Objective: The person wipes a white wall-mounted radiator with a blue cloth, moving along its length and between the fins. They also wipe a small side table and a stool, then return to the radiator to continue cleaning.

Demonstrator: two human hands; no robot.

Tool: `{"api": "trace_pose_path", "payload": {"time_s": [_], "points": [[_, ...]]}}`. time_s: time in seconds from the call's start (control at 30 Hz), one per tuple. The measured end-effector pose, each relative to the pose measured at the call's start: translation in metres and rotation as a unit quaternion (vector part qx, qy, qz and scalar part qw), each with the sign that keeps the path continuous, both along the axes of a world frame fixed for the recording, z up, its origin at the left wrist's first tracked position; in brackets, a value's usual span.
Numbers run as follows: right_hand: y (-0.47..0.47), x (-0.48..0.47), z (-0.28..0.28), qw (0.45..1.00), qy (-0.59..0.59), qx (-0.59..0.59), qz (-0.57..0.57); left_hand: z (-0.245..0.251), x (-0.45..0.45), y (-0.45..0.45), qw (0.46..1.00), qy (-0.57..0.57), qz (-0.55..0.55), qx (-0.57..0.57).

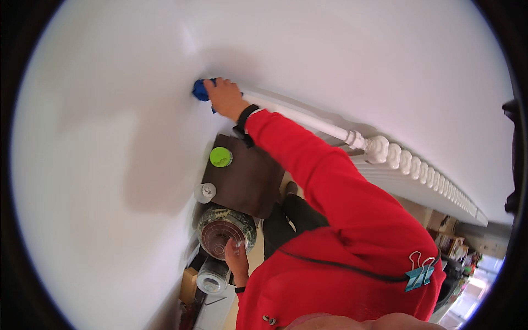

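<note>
My right hand [226,98] presses a blue cloth [201,90] against the white wall where two wall faces meet, beside the end of a white radiator pipe [305,116]. Its sleeve is red, with a black band at the wrist. My left hand [237,260] hangs lower down, fingers slightly curled and apart, with nothing visible in it. In the picture it overlaps a large patterned round pot [250,229] with a brown ringed top [216,235]; whether it touches the pot I cannot tell.
Below my right arm is a dark brown tabletop [243,177], holding a green-lidded jar [220,157]. A whitish translucent container [205,192] stands at its edge by the wall. A clear container [212,281] and a tan box [189,284] lie beyond the pot. A white column radiator [406,163] runs right.
</note>
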State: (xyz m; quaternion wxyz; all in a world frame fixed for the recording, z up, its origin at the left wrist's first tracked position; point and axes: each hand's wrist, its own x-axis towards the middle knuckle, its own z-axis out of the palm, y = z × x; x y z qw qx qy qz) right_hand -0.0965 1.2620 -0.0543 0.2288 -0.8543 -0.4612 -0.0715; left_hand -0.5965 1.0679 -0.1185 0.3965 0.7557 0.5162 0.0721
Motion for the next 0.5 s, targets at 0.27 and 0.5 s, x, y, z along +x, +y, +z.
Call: {"api": "trace_pose_path", "payload": {"time_s": [0.27, 0.5], "points": [[-0.091, 0.000, -0.003, 0.998, -0.070, -0.008, -0.003, -0.004, 0.010, 0.025, 0.997, -0.030, -0.054, -0.039], [-0.245, -0.008, 0.014, 0.997, -0.065, -0.018, -0.043, 0.020, 0.110, 0.087, 0.978, -0.097, -0.187, -0.001]]}}
